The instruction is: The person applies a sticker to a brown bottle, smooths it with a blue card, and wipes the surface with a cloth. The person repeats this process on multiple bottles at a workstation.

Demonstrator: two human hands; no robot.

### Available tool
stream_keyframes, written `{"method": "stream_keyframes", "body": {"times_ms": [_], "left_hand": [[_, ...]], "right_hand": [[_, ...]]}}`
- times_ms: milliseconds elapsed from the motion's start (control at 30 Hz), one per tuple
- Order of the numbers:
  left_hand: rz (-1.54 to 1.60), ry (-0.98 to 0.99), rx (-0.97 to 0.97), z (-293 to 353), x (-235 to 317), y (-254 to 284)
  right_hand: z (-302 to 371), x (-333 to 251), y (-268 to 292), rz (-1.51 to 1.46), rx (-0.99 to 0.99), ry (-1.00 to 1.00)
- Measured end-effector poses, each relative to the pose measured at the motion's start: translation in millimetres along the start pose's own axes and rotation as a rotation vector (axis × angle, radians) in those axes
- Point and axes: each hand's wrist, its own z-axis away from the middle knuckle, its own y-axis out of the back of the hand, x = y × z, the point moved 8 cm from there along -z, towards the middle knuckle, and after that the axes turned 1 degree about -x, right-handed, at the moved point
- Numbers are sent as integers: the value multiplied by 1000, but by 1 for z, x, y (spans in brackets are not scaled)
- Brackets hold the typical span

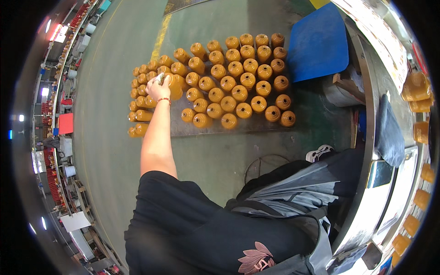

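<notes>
My left arm stretches out over a low dark board (211, 131) set with many amber-brown, glossy, bottle-shaped pieces (228, 103). These pieces stand in rows, and several show a small dark hole at the top. At the left side of the group my left hand (158, 88) is closed around the upper end of one such piece (176, 88), which looks larger than those around it. The fingers partly hide its top. Whether it touches the board I cannot tell. A beaded bracelet (163, 99) circles my wrist. My right hand is not in view.
A blue panel (318, 43) stands to the right of the pieces. Along the right runs a workbench with a blue cloth (389, 133), a dark phone-like object (379, 174) and more amber pieces (416, 87). A shoe (319, 153) shows below. Cluttered shelving (66, 146) lines the far left.
</notes>
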Motion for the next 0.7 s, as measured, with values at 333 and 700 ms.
{"method": "stream_keyframes", "body": {"times_ms": [333,700], "left_hand": [[-147,289,-162,39,-115,-68],[-273,393,-304,86,-157,-138]], "right_hand": [[-12,-15,17,62,7,-46],[-37,7,57,88,-11,-114]]}}
